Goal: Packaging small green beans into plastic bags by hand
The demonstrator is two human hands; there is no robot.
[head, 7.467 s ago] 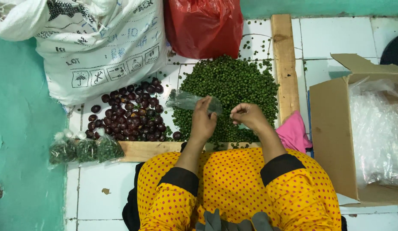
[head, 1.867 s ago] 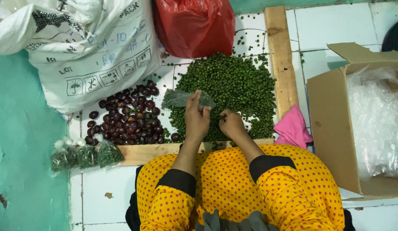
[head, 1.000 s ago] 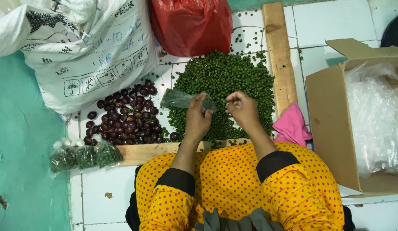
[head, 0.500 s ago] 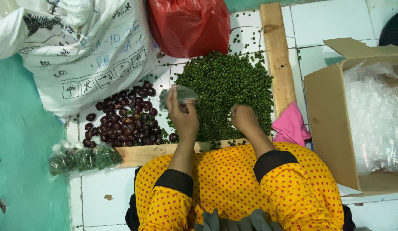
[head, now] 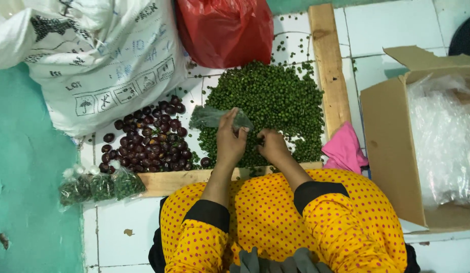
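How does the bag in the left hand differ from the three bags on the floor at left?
The clear bag in the left hand looks nearly empty and flat; the three small bags are filled with green contents, closed and bulging. It is held above the green pile; they rest on the floor. All are clear plastic.

a floor of white tiles (head: 391, 25) with dark grout lines fills most of the view, seen from straight above. down the left side runs a flat teal surface (head: 27, 192), scuffed in one spot near the bottom. two pale wooden planks lie on the tiles, one long plank (head: 328, 65) running up the right of the middle, the other plank (head: 179, 181) lying crosswise below, meeting at a corner. an open cardboard box (head: 391, 146) sits at the right, its inside lined with clear plastic. the light is even and soft, with faint shadows.
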